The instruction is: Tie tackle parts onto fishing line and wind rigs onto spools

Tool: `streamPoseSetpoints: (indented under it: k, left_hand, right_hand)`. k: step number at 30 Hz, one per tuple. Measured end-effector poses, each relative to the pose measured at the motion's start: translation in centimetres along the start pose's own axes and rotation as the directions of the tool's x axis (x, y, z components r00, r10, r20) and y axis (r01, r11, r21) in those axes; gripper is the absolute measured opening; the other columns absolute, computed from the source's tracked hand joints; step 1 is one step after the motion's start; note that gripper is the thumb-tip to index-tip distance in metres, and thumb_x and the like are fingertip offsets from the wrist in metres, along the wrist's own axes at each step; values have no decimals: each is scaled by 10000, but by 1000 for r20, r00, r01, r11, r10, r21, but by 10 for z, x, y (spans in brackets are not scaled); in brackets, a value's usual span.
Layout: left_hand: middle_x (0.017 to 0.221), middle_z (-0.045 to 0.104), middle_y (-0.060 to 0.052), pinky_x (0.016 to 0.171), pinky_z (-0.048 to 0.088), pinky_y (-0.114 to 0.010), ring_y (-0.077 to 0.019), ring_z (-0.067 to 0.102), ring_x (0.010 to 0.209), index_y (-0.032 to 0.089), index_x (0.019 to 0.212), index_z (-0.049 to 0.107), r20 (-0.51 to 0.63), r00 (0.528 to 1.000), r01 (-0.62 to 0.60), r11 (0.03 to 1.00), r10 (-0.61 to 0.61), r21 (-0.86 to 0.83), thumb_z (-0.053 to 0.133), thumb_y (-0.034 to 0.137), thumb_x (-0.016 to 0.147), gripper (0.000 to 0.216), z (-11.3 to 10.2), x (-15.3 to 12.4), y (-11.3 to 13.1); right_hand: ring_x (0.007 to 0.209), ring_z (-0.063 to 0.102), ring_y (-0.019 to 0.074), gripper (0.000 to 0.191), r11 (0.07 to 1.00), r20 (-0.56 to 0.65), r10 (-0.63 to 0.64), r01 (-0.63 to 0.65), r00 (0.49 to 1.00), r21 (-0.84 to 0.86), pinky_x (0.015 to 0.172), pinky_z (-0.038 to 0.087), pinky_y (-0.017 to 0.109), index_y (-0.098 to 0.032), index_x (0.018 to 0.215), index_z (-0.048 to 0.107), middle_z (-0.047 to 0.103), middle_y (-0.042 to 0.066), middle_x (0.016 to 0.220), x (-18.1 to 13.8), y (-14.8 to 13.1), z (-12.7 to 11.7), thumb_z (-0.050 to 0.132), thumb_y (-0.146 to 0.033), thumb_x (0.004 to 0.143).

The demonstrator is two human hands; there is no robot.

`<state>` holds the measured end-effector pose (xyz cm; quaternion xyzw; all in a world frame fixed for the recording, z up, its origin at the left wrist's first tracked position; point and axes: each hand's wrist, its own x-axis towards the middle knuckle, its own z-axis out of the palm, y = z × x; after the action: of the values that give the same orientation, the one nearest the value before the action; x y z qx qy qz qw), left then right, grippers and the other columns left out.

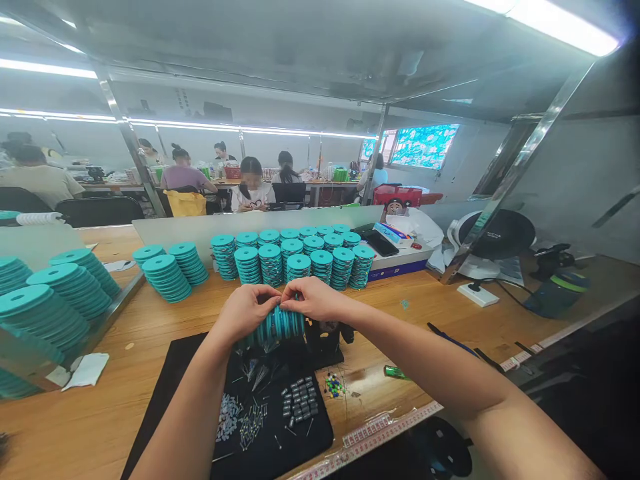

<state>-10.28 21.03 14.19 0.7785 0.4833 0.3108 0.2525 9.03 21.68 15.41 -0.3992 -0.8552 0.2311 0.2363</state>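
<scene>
My left hand (245, 312) and my right hand (313, 299) meet above a horizontal stack of teal plastic discs (277, 327), and the fingertips of both pinch its top. Below it lies a black mat (175, 377) holding small dark rectangular components (299, 399), a pile of small silvery parts (229, 417) and several loose pins (251, 424). A small heap of coloured beads or pin heads (334, 385) sits on the wood just right of the mat. Many upright stacks of teal discs (285, 257) stand beyond my hands.
More teal stacks (45, 310) sit at left behind a glass divider (107, 313). A phone on a box (381, 243), a fan (495, 237), a socket (477, 293) and a green lighter (397, 372) occupy the wooden bench (125, 413). Co-workers (253, 187) sit at benches beyond.
</scene>
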Motion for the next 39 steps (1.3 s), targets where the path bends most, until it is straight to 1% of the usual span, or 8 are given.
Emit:
streamPoseSetpoints:
  k: [5,10,18,23,32,39]
  left_hand:
    - [814,794,-24,685,495,-294,-238,687,731,231,876,790,-1,1000,-4,1000,4,2,569,413,791,299,1,0,-3]
    - [823,789,-23,687,481,-288,-227,680,731,225,884,781,14,1000,-14,1000,14,6,550,403,816,300,2,1,-5]
    - [798,793,-24,659,488,-288,-233,678,709,229,860,789,-3,1000,1,1000,-1,17,567,396,780,289,1,0,-3]
    - [805,790,-20,669,481,-286,-226,674,713,229,851,784,6,1000,-3,1000,2,26,558,388,793,283,1,1,-4]
    - [784,780,-15,614,443,-275,-212,642,667,229,871,784,9,1000,1,999,-1,46,542,415,810,311,2,0,-6]
    - [798,786,-28,656,466,-285,-228,660,703,227,879,789,-6,1000,7,999,-7,39,565,393,782,295,1,0,-4]
  right_hand:
    - [642,532,108,81,1000,17,10,-10,1000,13,573,352,198,-140,838,706,642,-9,715,0,1,-2,664,-208,849]
    - [671,546,115,59,1000,22,-17,17,1000,-1,594,354,204,-153,833,707,658,-7,749,1,2,-1,674,-201,836]
    - [728,583,136,76,998,91,-57,60,994,-34,631,377,213,-165,864,707,684,5,801,4,2,-5,655,-219,852]
    - [717,570,137,73,995,136,-66,76,988,-66,624,370,216,-164,869,707,677,5,793,6,0,-9,653,-211,849]
    - [709,569,137,92,992,144,-49,64,988,-105,606,359,212,-145,889,701,675,18,797,7,-2,-11,630,-196,859]
    - [700,547,131,74,990,178,-69,89,982,-105,617,354,216,-153,867,685,654,9,793,8,-3,-11,628,-199,858]
